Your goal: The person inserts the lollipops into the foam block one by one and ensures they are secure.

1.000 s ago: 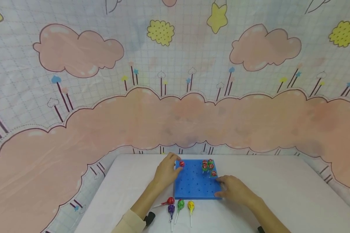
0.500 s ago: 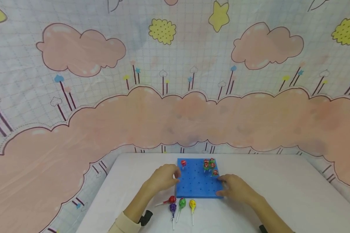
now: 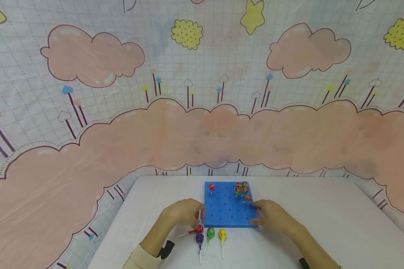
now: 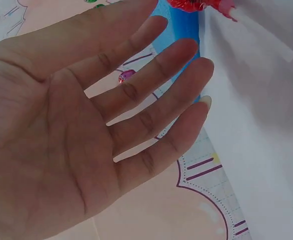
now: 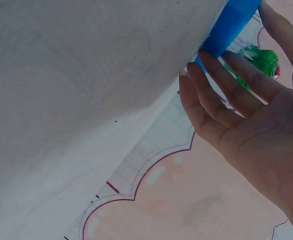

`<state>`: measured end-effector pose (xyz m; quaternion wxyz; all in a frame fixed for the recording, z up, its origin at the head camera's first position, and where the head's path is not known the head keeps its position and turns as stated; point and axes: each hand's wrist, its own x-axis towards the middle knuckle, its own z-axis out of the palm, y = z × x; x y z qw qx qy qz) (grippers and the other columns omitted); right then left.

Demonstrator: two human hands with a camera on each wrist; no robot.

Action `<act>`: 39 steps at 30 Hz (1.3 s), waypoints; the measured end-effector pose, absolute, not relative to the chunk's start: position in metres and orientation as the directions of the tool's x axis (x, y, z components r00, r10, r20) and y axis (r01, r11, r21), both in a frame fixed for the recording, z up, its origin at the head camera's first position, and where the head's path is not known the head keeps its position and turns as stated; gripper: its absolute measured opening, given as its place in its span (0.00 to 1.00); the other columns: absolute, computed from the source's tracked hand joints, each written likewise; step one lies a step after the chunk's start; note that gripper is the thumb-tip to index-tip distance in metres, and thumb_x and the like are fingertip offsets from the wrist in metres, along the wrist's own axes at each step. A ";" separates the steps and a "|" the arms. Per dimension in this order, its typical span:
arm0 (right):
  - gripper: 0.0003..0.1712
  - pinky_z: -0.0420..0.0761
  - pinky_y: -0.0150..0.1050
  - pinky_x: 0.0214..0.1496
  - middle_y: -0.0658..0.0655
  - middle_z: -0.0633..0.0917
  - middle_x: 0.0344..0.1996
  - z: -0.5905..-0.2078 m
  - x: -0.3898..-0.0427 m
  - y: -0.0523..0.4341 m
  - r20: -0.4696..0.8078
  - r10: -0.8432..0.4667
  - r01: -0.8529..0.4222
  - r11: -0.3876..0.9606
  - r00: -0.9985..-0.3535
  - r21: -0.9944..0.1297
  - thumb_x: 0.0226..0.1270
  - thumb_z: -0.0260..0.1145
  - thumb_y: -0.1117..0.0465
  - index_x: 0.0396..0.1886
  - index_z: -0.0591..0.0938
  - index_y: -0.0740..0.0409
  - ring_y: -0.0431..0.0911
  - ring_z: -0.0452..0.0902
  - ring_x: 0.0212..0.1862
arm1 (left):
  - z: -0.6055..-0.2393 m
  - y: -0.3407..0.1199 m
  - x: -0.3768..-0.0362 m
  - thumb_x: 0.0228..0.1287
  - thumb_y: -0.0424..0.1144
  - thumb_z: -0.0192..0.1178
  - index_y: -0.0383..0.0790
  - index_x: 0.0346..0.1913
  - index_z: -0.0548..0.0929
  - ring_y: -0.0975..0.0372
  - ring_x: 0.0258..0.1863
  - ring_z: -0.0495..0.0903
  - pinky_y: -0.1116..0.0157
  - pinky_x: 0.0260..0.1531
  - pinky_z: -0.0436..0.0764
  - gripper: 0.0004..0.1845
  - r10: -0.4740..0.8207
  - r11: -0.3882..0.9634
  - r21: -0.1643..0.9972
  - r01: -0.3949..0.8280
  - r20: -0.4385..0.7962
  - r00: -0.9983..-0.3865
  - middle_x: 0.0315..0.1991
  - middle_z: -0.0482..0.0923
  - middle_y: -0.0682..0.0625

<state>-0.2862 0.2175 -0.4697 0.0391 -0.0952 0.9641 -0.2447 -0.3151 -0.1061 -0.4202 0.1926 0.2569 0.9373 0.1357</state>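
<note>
My left hand is over the table at the left side of a blue pegboard, fingers extended. Right by its fingertips lies a red lollipop, its white stick pointing left; the left wrist view shows this red candy head just past the fingers. My right hand touches the board's right edge, thumb and fingers spread along it. Another red lollipop stands upright in the board's back left corner. Several green-and-red lollipops stand at its back right.
In front of the board lie a purple lollipop, a green lollipop and a yellow lollipop, sticks toward me. The white table ends at a cloud-patterned cloth backdrop.
My left hand has let go of the red lollipop standing at the board's back left and come back toward the lying red one. My right hand has stayed at the board's edge.
</note>
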 end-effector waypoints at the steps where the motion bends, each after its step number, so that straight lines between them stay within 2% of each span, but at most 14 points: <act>1: 0.35 0.78 0.61 0.65 0.59 0.88 0.55 -0.470 -0.286 0.218 -0.027 -0.203 -0.165 0.861 -0.979 -0.480 0.55 0.84 0.49 0.59 0.85 0.62 0.61 0.80 0.63 | -0.420 -0.106 -0.315 0.55 0.31 0.78 0.51 0.35 0.85 0.62 0.32 0.76 0.64 0.33 0.82 0.13 0.542 0.826 0.359 0.434 -0.296 -0.787 0.30 0.77 0.57; 8: 0.36 0.78 0.62 0.65 0.60 0.88 0.55 -0.470 -0.288 0.219 -0.028 -0.206 -0.166 0.851 -0.978 -0.498 0.54 0.84 0.49 0.59 0.85 0.63 0.61 0.80 0.63 | -0.422 -0.105 -0.316 0.56 0.29 0.77 0.52 0.36 0.85 0.63 0.34 0.77 0.67 0.36 0.84 0.14 0.589 0.787 0.437 0.436 -0.323 -0.740 0.32 0.79 0.56; 22: 0.35 0.78 0.61 0.66 0.59 0.88 0.55 -0.474 -0.288 0.219 -0.010 -0.210 -0.178 0.852 -0.978 -0.491 0.54 0.84 0.48 0.58 0.86 0.62 0.61 0.80 0.63 | -0.434 -0.104 -0.310 0.55 0.26 0.77 0.49 0.33 0.83 0.64 0.30 0.76 0.69 0.30 0.82 0.15 0.588 0.776 0.485 0.404 -0.321 -0.743 0.28 0.79 0.56; 34: 0.35 0.78 0.61 0.65 0.59 0.88 0.54 -0.473 -0.289 0.219 -0.027 -0.203 -0.164 0.855 -0.979 -0.493 0.54 0.84 0.49 0.58 0.86 0.63 0.61 0.80 0.63 | -0.440 -0.110 -0.312 0.55 0.26 0.77 0.49 0.34 0.82 0.65 0.29 0.77 0.70 0.29 0.82 0.15 0.631 0.733 0.515 0.444 -0.272 -0.726 0.29 0.79 0.57; 39: 0.35 0.78 0.61 0.65 0.58 0.88 0.54 -0.472 -0.288 0.219 -0.014 -0.215 -0.181 0.853 -0.977 -0.489 0.54 0.84 0.49 0.58 0.86 0.62 0.60 0.81 0.62 | -0.436 -0.112 -0.314 0.58 0.25 0.73 0.50 0.40 0.84 0.65 0.31 0.78 0.70 0.30 0.83 0.16 0.634 0.724 0.529 0.442 -0.259 -0.729 0.32 0.80 0.57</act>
